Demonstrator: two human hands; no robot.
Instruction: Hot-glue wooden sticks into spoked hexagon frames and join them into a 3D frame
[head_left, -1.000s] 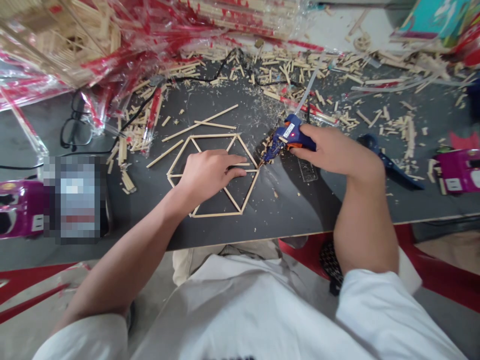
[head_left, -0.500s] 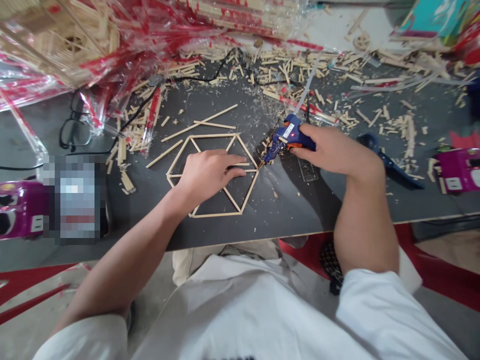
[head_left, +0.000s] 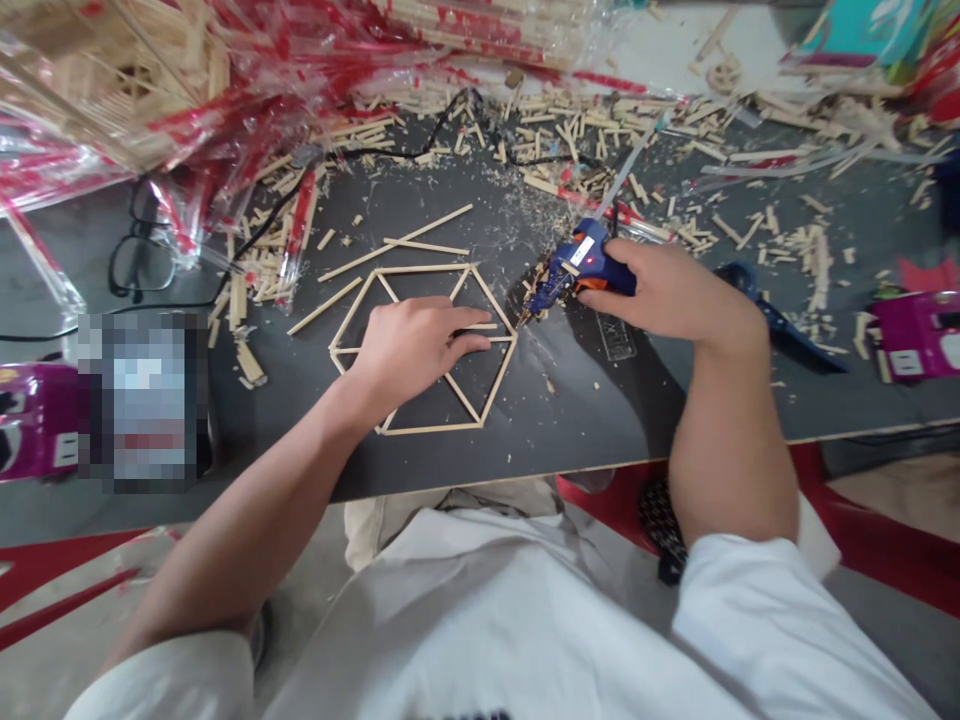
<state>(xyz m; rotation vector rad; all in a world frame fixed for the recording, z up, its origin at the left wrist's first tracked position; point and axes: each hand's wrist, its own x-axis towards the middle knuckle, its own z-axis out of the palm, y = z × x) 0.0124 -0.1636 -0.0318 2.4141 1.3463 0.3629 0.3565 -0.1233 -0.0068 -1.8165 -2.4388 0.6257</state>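
A hexagon of thin wooden sticks (head_left: 429,430) with crossing spokes lies flat on the dark tabletop. My left hand (head_left: 409,345) rests over its middle, covering the centre. Thumb and forefinger close around a short wooden stick (head_left: 482,326) beside the right-hand spoke. My right hand (head_left: 667,285) grips a blue and orange hot glue gun (head_left: 587,258), with a clear glue stick (head_left: 624,178) rising from its back. The gun's dirty nozzle points down and left, close to the hexagon's right corner; whether it touches cannot be made out.
Loose sticks (head_left: 426,246) lie behind the hexagon. Scraps of wood (head_left: 577,130) and plastic wrappers (head_left: 247,120) cover the back. Glasses (head_left: 142,262) and a phone (head_left: 148,400) are at left. Blue-handled pliers (head_left: 799,338) lie right of my wrist. A black cable (head_left: 397,156) crosses behind.
The glue gun has shifted very slightly, its nozzle staying near the hexagon's right corner. My left hand keeps its place on the frame.
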